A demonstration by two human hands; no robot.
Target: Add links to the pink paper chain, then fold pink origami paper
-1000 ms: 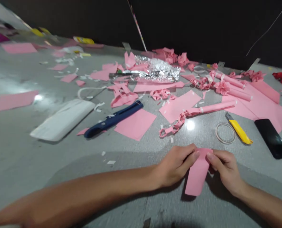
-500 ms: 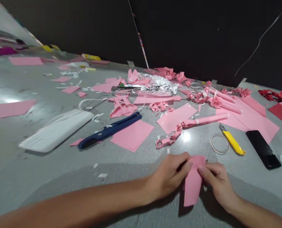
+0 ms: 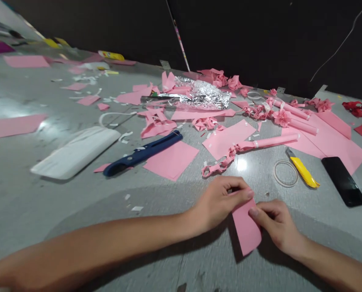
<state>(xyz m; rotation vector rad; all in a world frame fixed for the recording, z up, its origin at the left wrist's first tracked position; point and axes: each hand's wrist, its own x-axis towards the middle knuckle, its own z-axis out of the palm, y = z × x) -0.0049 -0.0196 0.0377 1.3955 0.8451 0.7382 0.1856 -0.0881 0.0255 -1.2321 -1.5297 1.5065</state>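
Note:
Between my two hands hangs a small strip of pink paper (image 3: 245, 231). The thumb and fingers of my left hand (image 3: 222, 200) pinch its top edge. My right hand (image 3: 275, 223) grips its right side with thumb against fingers, and the lower right corner bows a little. Just beyond my hands lies a pink paper chain (image 3: 223, 162) joined to a rolled paper tube (image 3: 275, 140). A ring of narrow tape (image 3: 285, 173) and a yellow craft knife (image 3: 304, 171) rest on the floor past my right hand.
Dark blue scissors or a cutter-like tool (image 3: 144, 152) lies across pink sheets (image 3: 173, 160) at left, beside a white pouch (image 3: 77, 152). A black phone (image 3: 343, 181) is at right. Crumpled foil wrap (image 3: 205, 93) and pink scraps spread before a dark wall (image 3: 260, 36).
My left hand has shifted over the top of the pink paper, and the paper has tilted, its lower end swinging slightly right. The view has dipped a little.

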